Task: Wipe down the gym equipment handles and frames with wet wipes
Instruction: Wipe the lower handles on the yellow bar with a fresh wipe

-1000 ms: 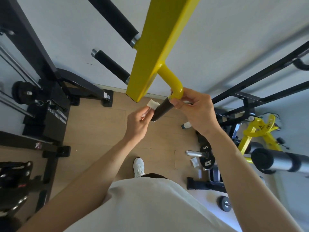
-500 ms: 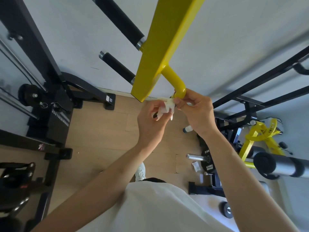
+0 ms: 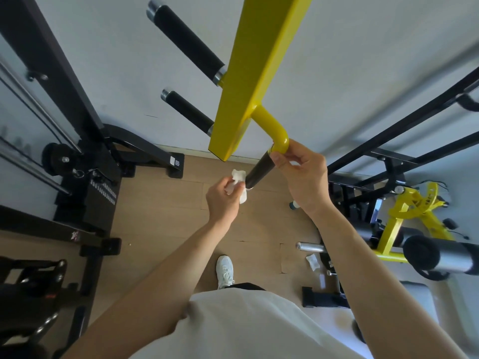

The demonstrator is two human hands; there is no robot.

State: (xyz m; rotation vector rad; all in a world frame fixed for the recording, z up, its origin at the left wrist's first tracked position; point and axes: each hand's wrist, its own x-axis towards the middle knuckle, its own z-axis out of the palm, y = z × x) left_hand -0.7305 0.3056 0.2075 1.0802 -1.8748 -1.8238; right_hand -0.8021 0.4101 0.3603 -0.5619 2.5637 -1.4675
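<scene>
Down the black handle (image 3: 259, 168) slid my left hand (image 3: 223, 200), pinching the wipe (image 3: 239, 176); right hand (image 3: 305, 180) grips the yellow bend (image 3: 281, 139), probably steadying it.

Pale grey wall (image 3: 363, 73); light wood-plank floor (image 3: 160, 208) meeting it; soft, even light.

Yellow beam (image 3: 259, 73), blk handle (image 3: 259, 169), white wipe (image 3: 239, 175), tan wood floor (image 3: 160, 203).

Bright daylight, wide-angle warp, blurred edges.
</scene>
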